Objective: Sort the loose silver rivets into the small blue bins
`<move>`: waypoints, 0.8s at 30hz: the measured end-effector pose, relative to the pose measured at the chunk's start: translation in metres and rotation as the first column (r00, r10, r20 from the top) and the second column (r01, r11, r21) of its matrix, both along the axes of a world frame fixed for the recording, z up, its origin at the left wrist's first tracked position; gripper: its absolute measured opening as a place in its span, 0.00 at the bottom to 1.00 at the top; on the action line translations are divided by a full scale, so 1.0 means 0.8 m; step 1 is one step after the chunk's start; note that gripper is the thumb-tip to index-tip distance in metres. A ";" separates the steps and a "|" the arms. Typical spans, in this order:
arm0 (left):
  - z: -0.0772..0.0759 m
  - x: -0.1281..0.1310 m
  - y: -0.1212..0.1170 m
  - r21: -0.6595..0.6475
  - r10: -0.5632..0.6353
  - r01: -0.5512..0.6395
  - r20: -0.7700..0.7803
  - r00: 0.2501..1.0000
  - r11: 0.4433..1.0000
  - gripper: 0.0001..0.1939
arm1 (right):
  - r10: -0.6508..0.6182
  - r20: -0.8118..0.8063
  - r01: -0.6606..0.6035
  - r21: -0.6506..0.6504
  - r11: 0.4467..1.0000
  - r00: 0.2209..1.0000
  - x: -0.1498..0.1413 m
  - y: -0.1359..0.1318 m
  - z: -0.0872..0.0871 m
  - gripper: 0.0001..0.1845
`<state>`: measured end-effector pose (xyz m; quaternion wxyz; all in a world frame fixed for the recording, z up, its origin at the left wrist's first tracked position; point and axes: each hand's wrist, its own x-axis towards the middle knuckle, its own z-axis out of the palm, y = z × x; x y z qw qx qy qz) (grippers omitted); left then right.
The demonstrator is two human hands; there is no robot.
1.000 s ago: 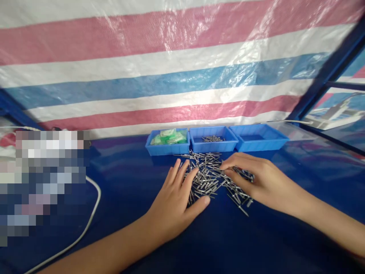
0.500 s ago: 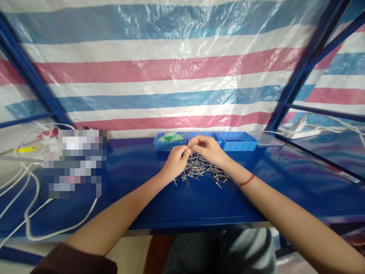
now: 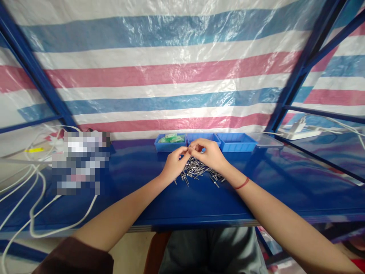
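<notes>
A pile of small metal pins lies on the blue table in front of three blue trays. My left hand and my right hand are raised just above the pile, fingertips meeting in a pinch at the middle. Both hands are closed on something small between the fingertips, too small to make out. A red string circles my right wrist.
The left blue tray holds green packets; the middle tray is partly behind my hands; the right tray is beside it. White cables trail over the table's left side. A striped tarp hangs behind. A blue frame post stands right.
A second ago both hands lay flat on the pile, spread open. They have lifted and come together in a pinch above it. The view has pulled back and barely shifted since half a second ago.
</notes>
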<state>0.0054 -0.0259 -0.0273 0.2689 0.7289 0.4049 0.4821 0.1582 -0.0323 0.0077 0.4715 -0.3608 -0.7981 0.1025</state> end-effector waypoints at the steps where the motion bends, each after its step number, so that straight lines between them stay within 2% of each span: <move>1: 0.001 -0.001 0.001 -0.007 0.004 -0.004 0.037 0.999 1.000 0.12 | -0.003 0.006 0.003 0.016 1.000 1.000 0.001 -0.001 0.001 0.07; 4: 0.005 -0.004 0.002 0.004 -0.003 0.003 0.128 0.992 1.000 0.13 | -0.004 0.008 0.004 0.045 0.999 1.000 0.005 -0.002 0.003 0.09; 8: 0.011 -0.008 0.003 0.046 0.035 -0.040 0.120 0.992 0.998 0.14 | 0.020 0.035 -0.021 0.044 0.999 0.999 0.009 -0.002 0.003 0.12; 11: 0.013 -0.011 0.004 0.063 0.057 -0.060 0.054 0.997 0.996 0.14 | 0.046 0.086 -0.043 -0.036 0.998 0.995 0.009 0.003 -0.001 0.16; 12: 0.013 -0.012 0.005 0.069 0.068 -0.069 0.020 0.998 0.995 0.15 | 0.028 0.068 -0.022 -0.081 0.996 0.997 0.010 0.006 -0.003 0.17; 14: 0.013 -0.015 0.006 0.103 0.093 -0.086 -0.064 0.994 0.991 0.15 | -0.085 -0.073 0.071 -0.175 0.982 0.994 0.017 0.017 -0.008 0.19; 16: 0.013 -0.018 0.008 0.180 0.106 -0.077 -0.161 0.981 0.981 0.16 | -0.276 -0.309 0.194 -0.269 0.943 0.910 0.030 0.030 -0.011 0.21; 18: 0.013 -0.021 0.008 0.261 0.094 -0.022 -0.266 0.960 0.965 0.14 | -0.461 -0.496 0.295 -0.379 0.877 0.735 0.048 0.044 -0.013 0.23; 20: 0.012 -0.023 0.008 0.301 0.077 0.037 -0.358 0.931 0.953 0.12 | -0.563 -0.554 0.290 -0.505 0.813 0.613 0.065 0.053 -0.014 0.25; 22: 0.010 -0.024 0.008 0.297 0.058 0.083 -0.437 0.897 0.951 0.11 | -0.604 -0.555 0.233 -0.596 0.769 0.572 0.077 0.058 -0.013 0.24; 24: 0.008 -0.023 0.006 0.274 0.035 0.122 -0.504 0.863 0.954 0.11 | -0.597 -0.556 0.187 -0.621 0.761 0.579 0.082 0.058 -0.013 0.23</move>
